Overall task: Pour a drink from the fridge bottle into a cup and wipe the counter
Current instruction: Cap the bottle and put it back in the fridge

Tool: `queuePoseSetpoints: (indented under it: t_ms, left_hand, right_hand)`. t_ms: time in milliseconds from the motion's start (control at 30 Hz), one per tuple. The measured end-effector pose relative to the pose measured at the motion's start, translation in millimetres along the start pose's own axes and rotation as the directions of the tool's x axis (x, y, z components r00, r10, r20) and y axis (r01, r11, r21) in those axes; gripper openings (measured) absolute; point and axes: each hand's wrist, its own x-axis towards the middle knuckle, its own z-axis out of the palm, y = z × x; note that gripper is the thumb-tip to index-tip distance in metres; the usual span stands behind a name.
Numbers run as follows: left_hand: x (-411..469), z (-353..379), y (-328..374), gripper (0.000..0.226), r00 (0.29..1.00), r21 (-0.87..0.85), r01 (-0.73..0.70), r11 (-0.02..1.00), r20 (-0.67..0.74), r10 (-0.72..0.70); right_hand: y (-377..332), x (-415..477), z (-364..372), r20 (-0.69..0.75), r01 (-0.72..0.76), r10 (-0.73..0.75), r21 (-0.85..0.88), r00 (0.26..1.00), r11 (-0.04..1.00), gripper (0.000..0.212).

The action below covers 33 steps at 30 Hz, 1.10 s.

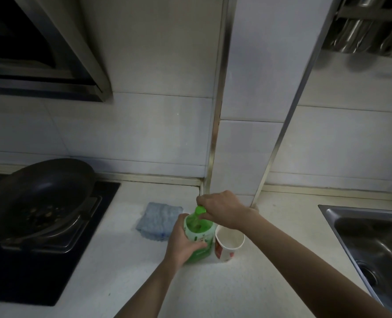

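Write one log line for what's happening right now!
step: cap | left hand: holds bottle | right hand: on cap | cup: right of bottle | cloth: untouched

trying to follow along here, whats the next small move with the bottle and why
Probably twist the green cap off. The right hand pinches it while the left hand steadies the upright bottle on the counter. The cap looks seated, so nothing can pour into the cup beside it.
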Motion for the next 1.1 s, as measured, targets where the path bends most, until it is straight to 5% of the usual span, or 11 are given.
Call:
queuePoseSetpoints:
  t_ms: [167, 367, 467, 633, 733, 933, 1100]
  left_hand:
    - [0, 2, -1, 0.085, 1.0, 0.031, -0.02, 0.999, -0.011, 0.02]
    - [2, 5, -8, 0.082, 0.998, 0.052, -0.063, 0.997, -0.029, 0.064]
    - [2, 3, -9, 0.085, 0.999, 0.034, -0.044, 0.998, -0.019, 0.044]
    - [4, 3, -11, 0.081, 0.996, 0.072, -0.085, 0.994, -0.009, 0.086]
    - [4, 4, -11, 0.08, 0.994, 0.077, -0.113, 0.991, 0.001, 0.113]
    - [1, 4, -10, 0.094, 0.997, 0.084, -0.071, 0.994, -0.009, 0.072]
    - [1, 2, -11, 0.085, 0.997, 0.07, -0.078, 0.994, -0.004, 0.079]
  right_hand:
    - [-4, -3, 23, -0.08, 0.019, -0.025, -0.079, 0.996, 0.997, 0.043]
    - [-23, 12, 38, -0.095, -0.33, 0.33, 0.026, 0.939, 0.944, 0.063]
    - [-18, 17, 35, -0.122, -0.264, 0.259, -0.02, 0.958, 0.964, 0.065]
    - [9, 6, 34, -0.151, 0.109, -0.131, -0.149, 0.98, 0.983, 0.05]
    - [7, 9, 37, -0.173, 0.102, -0.116, -0.091, 0.978, 0.991, 0.057]
    - [-19, 15, 35, -0.159, -0.275, 0.268, -0.022, 0.95, 0.961, 0.071]
    - [-7, 13, 44, -0.199, -0.094, 0.075, -0.089, 0.977, 0.992, 0.063]
